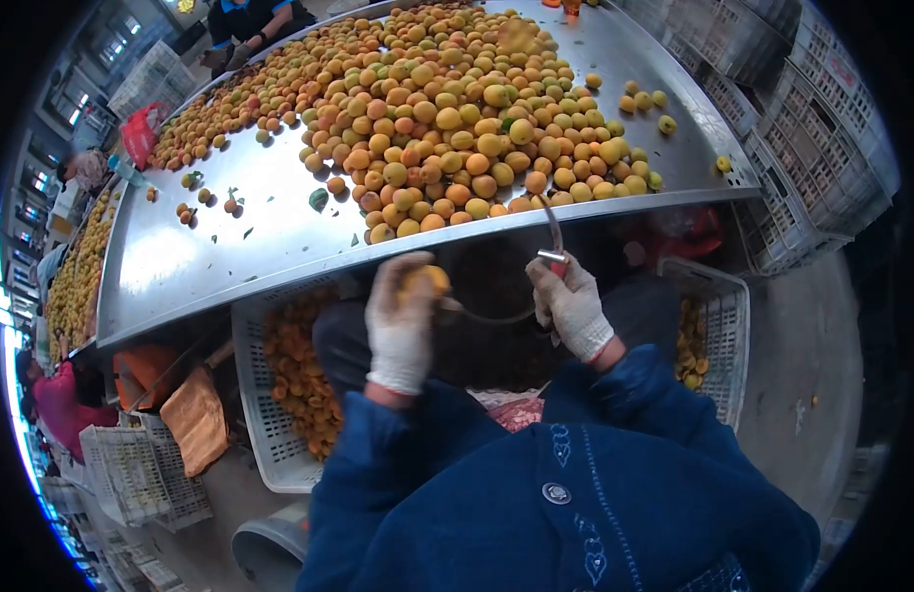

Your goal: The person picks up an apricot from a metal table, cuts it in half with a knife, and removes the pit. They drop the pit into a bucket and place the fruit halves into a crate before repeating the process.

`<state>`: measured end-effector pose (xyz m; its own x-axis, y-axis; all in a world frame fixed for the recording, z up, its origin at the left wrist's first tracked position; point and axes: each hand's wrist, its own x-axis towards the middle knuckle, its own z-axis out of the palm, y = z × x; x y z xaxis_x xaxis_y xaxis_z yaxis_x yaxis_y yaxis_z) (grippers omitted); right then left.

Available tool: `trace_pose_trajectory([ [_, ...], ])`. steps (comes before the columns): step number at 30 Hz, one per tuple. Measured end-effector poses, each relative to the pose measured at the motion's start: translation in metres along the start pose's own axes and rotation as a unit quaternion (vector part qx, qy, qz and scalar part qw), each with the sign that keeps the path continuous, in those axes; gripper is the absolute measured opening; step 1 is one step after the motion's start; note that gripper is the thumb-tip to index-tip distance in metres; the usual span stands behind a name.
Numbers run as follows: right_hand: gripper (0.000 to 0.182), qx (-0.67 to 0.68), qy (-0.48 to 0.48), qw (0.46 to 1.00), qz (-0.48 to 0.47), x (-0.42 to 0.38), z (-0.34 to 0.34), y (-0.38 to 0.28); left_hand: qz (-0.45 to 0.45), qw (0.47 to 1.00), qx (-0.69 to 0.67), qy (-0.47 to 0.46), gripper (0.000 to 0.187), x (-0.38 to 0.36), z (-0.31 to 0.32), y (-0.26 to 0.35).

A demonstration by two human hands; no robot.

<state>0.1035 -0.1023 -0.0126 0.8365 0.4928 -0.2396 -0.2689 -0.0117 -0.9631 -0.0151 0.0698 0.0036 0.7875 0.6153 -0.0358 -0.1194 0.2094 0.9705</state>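
Observation:
My left hand (402,321), in a white knitted glove and blurred by motion, is closed round a yellow-orange apricot (425,283) in front of the table edge. My right hand (573,308), gloved the same way, grips a small curved knife (555,237). Its red handle shows at the fingers, and the thin blade points up past a shiny metal collar towards the table's rim. A thin curved line runs between the two hands at lap height. Just beyond them, a large heap of apricots (447,128) covers much of the metal table (269,271).
A white crate (279,474) with opened apricots stands left of my knees, another crate (728,365) with fruit on the right. Stacked crates (812,148) rise at the table's right end. A co-worker (255,25) sits across the table. A grey bucket (269,548) is lower left.

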Motion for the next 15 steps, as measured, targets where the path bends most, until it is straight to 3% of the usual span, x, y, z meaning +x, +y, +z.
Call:
trace_pose_trajectory([
  [4,0.020,-0.078,-0.031,0.996,0.029,0.020,-0.003,0.011,0.120,0.974,0.141,0.131,0.020,0.008,-0.094,0.015],
  [6,0.025,-0.264,-0.049,0.962,-0.044,0.033,-0.002,0.008,0.070,0.939,0.272,0.199,0.016,0.005,-0.151,0.016],
  [7,0.025,-0.265,-0.049,0.962,-0.043,0.041,-0.003,0.009,0.096,0.921,0.310,0.218,0.017,-0.003,-0.159,0.025],
  [9,0.030,-0.305,-0.059,0.942,-0.128,0.062,-0.007,0.010,0.048,0.905,0.300,0.299,0.017,-0.008,-0.174,0.029],
  [10,0.033,-0.360,-0.068,0.925,-0.101,0.074,-0.009,0.001,0.045,0.906,0.297,0.300,0.017,-0.006,-0.169,0.032],
  [13,0.039,-0.450,-0.056,0.878,-0.153,0.103,0.000,-0.038,0.086,0.919,0.278,0.268,0.015,0.005,-0.146,0.036],
  [15,0.045,-0.475,-0.046,0.868,-0.137,0.136,0.002,-0.042,0.034,0.981,0.115,0.156,0.013,0.018,-0.126,0.031],
])
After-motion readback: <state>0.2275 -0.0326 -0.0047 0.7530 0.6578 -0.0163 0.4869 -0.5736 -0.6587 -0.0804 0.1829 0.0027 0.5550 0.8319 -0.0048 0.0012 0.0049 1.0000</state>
